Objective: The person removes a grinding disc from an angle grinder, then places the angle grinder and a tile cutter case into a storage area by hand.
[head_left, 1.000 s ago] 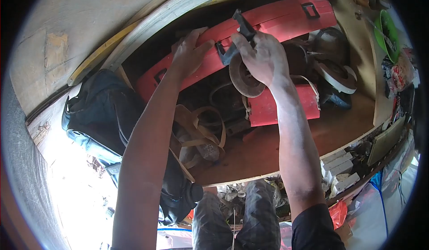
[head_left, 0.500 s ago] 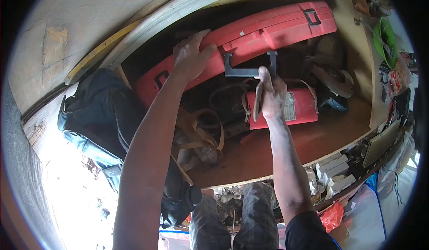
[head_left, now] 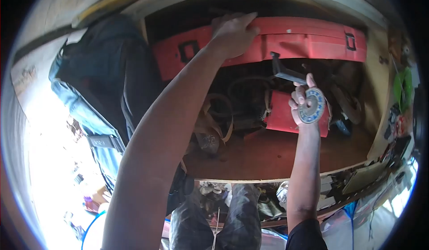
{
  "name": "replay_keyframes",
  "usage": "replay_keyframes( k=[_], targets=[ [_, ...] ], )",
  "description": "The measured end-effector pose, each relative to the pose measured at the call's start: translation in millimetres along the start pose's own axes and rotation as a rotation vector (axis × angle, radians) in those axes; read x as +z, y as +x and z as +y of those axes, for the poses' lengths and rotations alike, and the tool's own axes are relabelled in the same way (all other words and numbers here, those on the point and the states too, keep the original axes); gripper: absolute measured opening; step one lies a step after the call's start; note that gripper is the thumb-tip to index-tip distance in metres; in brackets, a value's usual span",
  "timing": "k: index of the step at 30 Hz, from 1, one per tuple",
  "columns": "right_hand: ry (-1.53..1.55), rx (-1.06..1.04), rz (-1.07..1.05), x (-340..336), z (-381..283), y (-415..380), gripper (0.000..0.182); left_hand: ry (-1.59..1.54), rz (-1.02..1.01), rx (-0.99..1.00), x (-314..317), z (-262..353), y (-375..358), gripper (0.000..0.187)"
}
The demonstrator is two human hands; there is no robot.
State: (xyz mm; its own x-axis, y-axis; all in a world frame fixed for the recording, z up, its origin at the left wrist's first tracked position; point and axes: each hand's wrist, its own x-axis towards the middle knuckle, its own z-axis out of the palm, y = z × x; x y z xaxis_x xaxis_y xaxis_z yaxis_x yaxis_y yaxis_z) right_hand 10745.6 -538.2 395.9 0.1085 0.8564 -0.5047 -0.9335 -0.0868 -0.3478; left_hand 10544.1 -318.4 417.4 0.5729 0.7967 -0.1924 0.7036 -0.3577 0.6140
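A long red plastic tool case (head_left: 321,40) lies across the back of a wooden compartment. My left hand (head_left: 233,34) grips its upper edge, with some fingertips hidden behind it. A black carry handle (head_left: 289,75) sticks out below the case, and its right end is hidden at my right hand. My right hand (head_left: 300,99) is closed around a round cutting disc (head_left: 315,106) with a centre hole and blue marks. Fingertips of that hand also touch the handle. Behind the disc sits a smaller red case (head_left: 281,111).
A dark bag (head_left: 105,67) hangs at the left of the compartment. Straps (head_left: 225,120) and a dusty tool (head_left: 209,142) lie on the wooden floor (head_left: 254,160). A green bowl-like item (head_left: 402,89) is at the right. The compartment's front edge (head_left: 250,180) runs above my knees.
The view has shifted, and the red case appears more level and farther right. My right hand has turned, showing the disc's face. The handle now looks angled. My left hand stays on the case.
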Motion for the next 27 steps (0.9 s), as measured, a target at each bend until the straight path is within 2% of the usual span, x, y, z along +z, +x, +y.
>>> replay_keyframes(
  k=[2,4,6,13,17,19,20,22,23,27],
  targets=[
    [-0.104,0.114,-0.020,0,-8,3,0.041,0.008,0.023,-0.010,4,-3,4,0.054],
    [-0.124,0.188,0.035,15,-13,5,0.050,0.009,0.049,-0.020,5,-3,3,0.054],
    [-0.214,0.195,0.061,22,-13,6,0.050,0.074,0.019,-0.024,3,0,2,0.054],
    [-0.369,0.153,0.130,33,-9,4,0.048,-0.020,0.014,-0.011,3,3,2,0.053],
    [-0.385,0.146,0.047,39,-12,9,0.047,0.026,0.015,0.009,2,5,-8,0.054],
    [-0.316,0.162,-0.047,39,-16,13,0.030,0.038,0.000,0.025,-1,4,-13,0.054],
    [-0.316,0.150,-0.043,39,-16,14,0.030,0.009,0.031,0.020,2,2,-13,0.055],
    [-0.266,0.049,-0.186,38,-17,14,0.015,-0.027,0.059,0.043,9,1,-12,0.055],
    [-0.243,0.064,-0.189,29,-23,15,0.009,-0.062,0.086,0.057,12,-2,-12,0.056],
    [-0.210,0.067,-0.284,13,-30,27,0.008,-0.121,0.126,0.086,8,-3,-15,0.057]
  ],
)
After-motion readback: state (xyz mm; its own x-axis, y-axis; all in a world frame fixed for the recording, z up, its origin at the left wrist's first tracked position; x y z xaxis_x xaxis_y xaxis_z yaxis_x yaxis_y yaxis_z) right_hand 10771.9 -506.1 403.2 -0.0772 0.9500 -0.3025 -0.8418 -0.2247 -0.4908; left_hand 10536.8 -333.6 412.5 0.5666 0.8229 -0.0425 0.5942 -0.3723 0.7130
